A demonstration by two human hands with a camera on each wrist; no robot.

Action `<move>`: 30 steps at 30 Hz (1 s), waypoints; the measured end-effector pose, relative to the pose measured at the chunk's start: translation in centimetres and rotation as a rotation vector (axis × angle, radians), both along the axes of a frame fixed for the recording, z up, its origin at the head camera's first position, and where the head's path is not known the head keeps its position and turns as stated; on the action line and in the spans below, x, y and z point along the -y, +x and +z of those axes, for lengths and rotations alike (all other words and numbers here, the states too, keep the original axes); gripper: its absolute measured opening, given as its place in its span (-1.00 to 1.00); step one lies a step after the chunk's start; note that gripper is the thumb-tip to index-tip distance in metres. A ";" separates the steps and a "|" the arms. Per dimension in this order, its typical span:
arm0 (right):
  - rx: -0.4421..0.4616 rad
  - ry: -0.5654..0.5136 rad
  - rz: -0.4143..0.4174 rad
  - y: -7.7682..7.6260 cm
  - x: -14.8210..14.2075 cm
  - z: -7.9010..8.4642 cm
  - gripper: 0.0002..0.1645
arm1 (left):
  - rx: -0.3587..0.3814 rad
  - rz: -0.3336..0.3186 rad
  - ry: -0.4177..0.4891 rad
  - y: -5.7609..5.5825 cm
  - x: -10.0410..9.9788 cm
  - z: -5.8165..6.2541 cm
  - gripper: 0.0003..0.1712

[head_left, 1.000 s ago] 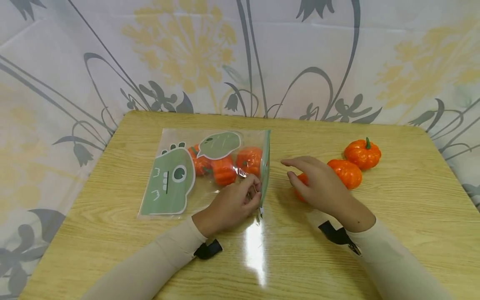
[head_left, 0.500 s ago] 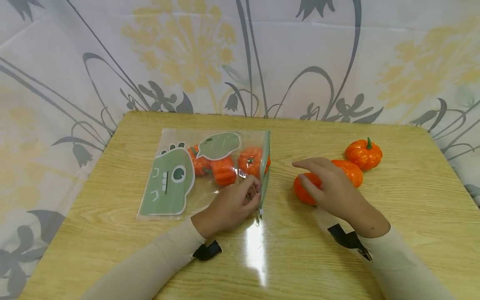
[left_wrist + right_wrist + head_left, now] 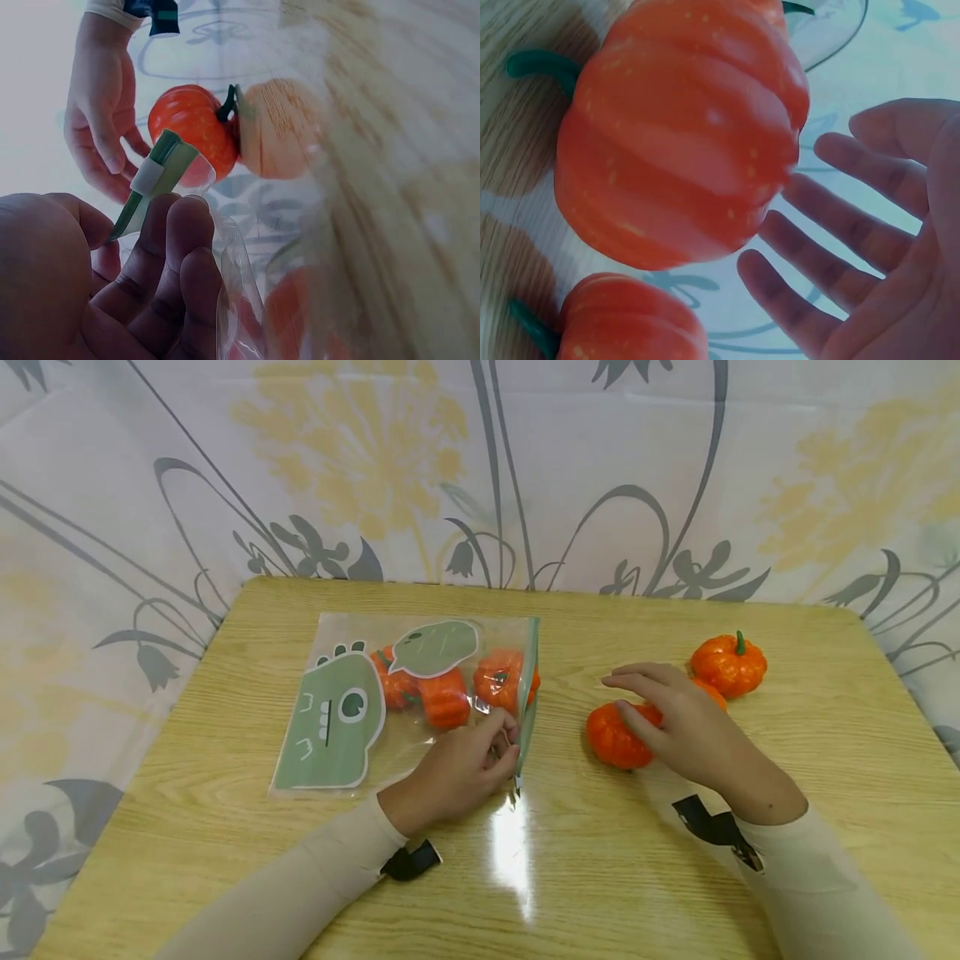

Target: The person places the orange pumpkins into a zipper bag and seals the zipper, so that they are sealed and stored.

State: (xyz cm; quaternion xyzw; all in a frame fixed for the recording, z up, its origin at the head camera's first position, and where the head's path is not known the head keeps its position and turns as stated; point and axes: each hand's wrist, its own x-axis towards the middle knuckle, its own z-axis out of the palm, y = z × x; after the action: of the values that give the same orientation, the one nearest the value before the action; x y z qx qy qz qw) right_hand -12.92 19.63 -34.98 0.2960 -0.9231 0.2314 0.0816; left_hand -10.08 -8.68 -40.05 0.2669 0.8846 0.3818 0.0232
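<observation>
A clear zip bag (image 3: 330,760) with a green monster print lies flat, its green-edged mouth to the right. Several small orange toy pumpkins (image 3: 444,699) are inside; one pumpkin (image 3: 498,677) sits at the mouth, its side poking past the green strip. My left hand (image 3: 453,768) pinches the near corner of that mouth, beside the white slider (image 3: 147,177). Over the loose pumpkins at right hovers my right hand (image 3: 686,731), fingers spread and nothing in them. Its fingertips come right up to the nearest loose pumpkin (image 3: 682,135).
Behind the right hand, another pumpkin (image 3: 711,692) is partly hidden. A third pumpkin (image 3: 731,666) with a green stem stands farther back. The wooden table (image 3: 600,877) ends at a flower-patterned cloth (image 3: 570,460) at the back.
My right hand has moved right, away from the bag, uncovering more of the nearest loose pumpkin. The pumpkin at the bag's mouth now sticks out slightly. My left hand keeps its grip.
</observation>
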 end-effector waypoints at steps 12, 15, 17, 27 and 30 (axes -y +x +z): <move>0.101 0.088 -0.021 -0.1 -0.2 0.3 -0.60 | 0.015 -0.005 0.002 -0.2 -0.1 0.0 -0.91; 0.110 0.093 -0.018 -0.1 -0.2 0.2 -0.62 | 0.018 -0.003 -0.002 -0.2 -0.1 -0.1 -0.91; 0.111 0.099 -0.014 -0.1 -0.2 0.2 -0.63 | 0.017 -0.002 -0.002 -0.1 -0.1 -0.1 -0.91; 0.145 0.143 -0.013 -0.1 -0.4 0.1 -0.72 | 0.016 -0.007 -0.009 0.0 -0.1 -0.1 -0.91; 0.155 0.146 -0.008 -0.1 -0.4 0.1 -0.75 | 0.017 -0.006 -0.005 0.1 0.0 -0.1 -0.91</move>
State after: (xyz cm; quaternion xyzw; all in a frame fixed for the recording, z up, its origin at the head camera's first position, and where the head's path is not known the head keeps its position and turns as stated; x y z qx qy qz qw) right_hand -13.06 20.03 -34.83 0.2788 -0.9422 0.1855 -0.0111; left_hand -10.01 -8.64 -40.19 0.2661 0.8845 0.3819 0.0324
